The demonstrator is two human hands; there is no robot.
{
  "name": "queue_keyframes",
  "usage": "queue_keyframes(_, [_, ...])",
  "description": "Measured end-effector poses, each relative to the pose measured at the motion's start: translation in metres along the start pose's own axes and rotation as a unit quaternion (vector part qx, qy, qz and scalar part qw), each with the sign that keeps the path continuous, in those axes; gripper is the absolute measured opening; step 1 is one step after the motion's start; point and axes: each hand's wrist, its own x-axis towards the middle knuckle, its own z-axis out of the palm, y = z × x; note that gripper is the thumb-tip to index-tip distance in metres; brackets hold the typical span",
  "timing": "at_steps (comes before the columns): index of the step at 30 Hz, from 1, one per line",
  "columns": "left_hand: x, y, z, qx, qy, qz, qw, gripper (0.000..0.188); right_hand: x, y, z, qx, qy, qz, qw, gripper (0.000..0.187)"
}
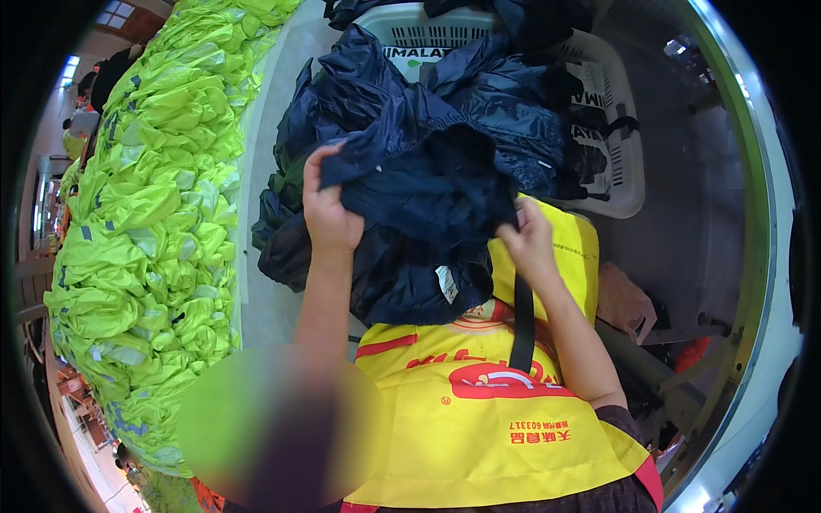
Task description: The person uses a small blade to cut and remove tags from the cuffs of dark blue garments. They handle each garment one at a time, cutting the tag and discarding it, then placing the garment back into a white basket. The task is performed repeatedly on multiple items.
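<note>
Between my two hands a dark navy garment [419,192] is held stretched out, its gathered edge toward the top. My left hand [332,205] pinches its left side, thumb and fingers closed on the cloth. At the opposite side my right hand [528,239] grips the cloth's edge with bent fingers. Below the held piece lies more dark clothing with a small white label [446,285], close to my yellow apron [479,410]. A heap of shiny navy garments [359,94] rises just beyond my hands.
A long pile of bright yellow-green garments [154,214] runs along the left. White plastic baskets [629,162] holding dark clothes stand at the far side and right. A pale plastic bag [623,299] and a metal frame [753,342] are at the right. Several people are in the left background.
</note>
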Motion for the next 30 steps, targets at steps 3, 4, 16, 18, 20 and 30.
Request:
queue_keyframes(3, [-0.007, -0.008, -0.055, -0.026, 0.206, -0.165, 0.964, 0.021, 0.026, 0.000, -0.044, 0.073, 0.165, 0.005, 0.984, 0.013])
queue_keyframes(4, [-0.009, -0.024, -0.081, -0.111, 0.255, -0.237, 0.931, 0.022, 0.022, 0.003, -0.042, 0.074, 0.152, -0.005, 0.986, 0.013])
queue_keyframes(16, [-0.052, 0.023, 0.007, 0.698, -0.075, 0.224, 0.676, 0.065, -0.011, 0.027, -0.034, -0.013, 0.076, 0.122, 0.990, 0.021])
queue_keyframes(18, [-0.044, 0.028, 0.024, 0.693, -0.158, 0.240, 0.661, 0.059, -0.004, 0.025, -0.036, -0.133, 0.126, 0.037, 0.983, 0.024])
queue_keyframes(20, [-0.027, 0.013, 0.017, 0.646, -0.242, 0.262, 0.675, 0.043, 0.005, 0.024, -0.035, -0.178, 0.145, -0.022, 0.973, 0.023])
queue_keyframes(30, [-0.049, 0.001, -0.036, 0.637, -0.269, 0.325, 0.645, 0.032, 0.013, 0.080, -0.048, -0.088, 0.128, 0.017, 0.988, 0.019])
